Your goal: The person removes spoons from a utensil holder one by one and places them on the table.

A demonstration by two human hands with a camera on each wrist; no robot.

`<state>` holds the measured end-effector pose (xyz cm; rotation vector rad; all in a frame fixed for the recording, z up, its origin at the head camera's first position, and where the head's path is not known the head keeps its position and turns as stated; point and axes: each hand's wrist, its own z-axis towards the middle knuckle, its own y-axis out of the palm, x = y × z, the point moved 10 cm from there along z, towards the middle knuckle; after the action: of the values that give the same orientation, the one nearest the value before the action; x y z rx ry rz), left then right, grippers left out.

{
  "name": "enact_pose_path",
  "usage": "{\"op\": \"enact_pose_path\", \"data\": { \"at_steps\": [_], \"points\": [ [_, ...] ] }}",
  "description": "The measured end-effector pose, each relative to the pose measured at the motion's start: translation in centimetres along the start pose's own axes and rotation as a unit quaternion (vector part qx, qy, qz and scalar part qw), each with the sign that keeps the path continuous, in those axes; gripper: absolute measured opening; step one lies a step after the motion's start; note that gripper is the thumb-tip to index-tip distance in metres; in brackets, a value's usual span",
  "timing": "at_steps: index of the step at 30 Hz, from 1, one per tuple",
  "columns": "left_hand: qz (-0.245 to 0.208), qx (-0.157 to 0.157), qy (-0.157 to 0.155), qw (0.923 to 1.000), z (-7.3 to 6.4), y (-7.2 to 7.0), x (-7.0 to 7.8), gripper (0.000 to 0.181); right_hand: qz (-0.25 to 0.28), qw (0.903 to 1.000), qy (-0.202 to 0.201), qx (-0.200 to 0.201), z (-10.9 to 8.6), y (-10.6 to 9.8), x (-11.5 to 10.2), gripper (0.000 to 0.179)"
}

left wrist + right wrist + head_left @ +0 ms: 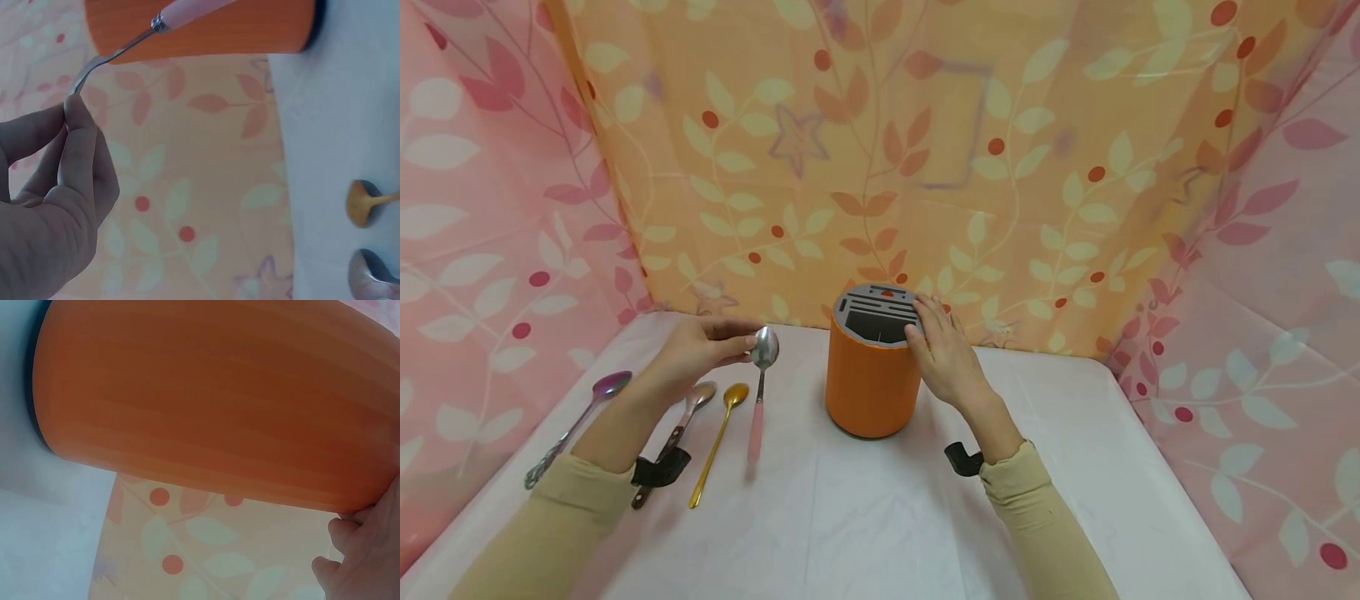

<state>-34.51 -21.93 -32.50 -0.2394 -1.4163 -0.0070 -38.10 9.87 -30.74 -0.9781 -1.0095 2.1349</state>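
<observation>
My left hand (pixel 696 354) pinches a spoon with a pink handle (pixel 756 427) by the edge of its silver bowl. The spoon hangs bowl up and handle down, above the table and left of an orange cylindrical utensil holder (pixel 871 390). That holder stands upright, with a grey slotted top (pixel 880 310) that has one larger opening. On the holder's right upper side rests my right hand (pixel 951 354), its fingers extended along the rim. In the left wrist view, thumb and fingertips meet at the tip of the spoon (pixel 131 45). The right wrist view shows mostly the holder's side (pixel 206 400).
A gold spoon (pixel 718 446), a spoon with a dark brown handle (pixel 700 395) and a purple-tinted spoon (pixel 612 384) lie on the left of the white-covered table (pixel 865 517). My left forearm partly covers the brown-handled one. Patterned curtains (pixel 880 150) enclose the back and sides.
</observation>
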Motion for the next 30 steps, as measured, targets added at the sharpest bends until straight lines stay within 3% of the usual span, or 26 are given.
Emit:
{"op": "enact_pose_path", "data": {
  "at_steps": [5, 11, 19, 30],
  "points": [
    [0.035, -0.045, -0.042, 0.9975, 0.7, 0.7, -2.6, 0.042, 0.000, 1.0000, -0.003, 0.005, 0.0, 0.0, 0.0, 0.063],
    [0.052, -0.067, -0.084, 0.9929, 1.4, 1.2, -5.4, 0.040, -0.001, 0.9999, -0.008, 0.008, 0.0, 0.1, 0.0, 0.064],
    [0.079, -0.061, -0.119, 0.9878, 2.5, 0.9, -8.7, 0.040, 0.000, 1.0000, -0.006, 0.007, -0.1, 0.1, -0.1, 0.065],
    [0.125, -0.039, -0.135, 0.9822, 3.3, -0.3, -11.7, 0.036, 0.000, 0.9999, -0.007, 0.012, 0.0, 0.0, 0.0, 0.064]
  ]
}}
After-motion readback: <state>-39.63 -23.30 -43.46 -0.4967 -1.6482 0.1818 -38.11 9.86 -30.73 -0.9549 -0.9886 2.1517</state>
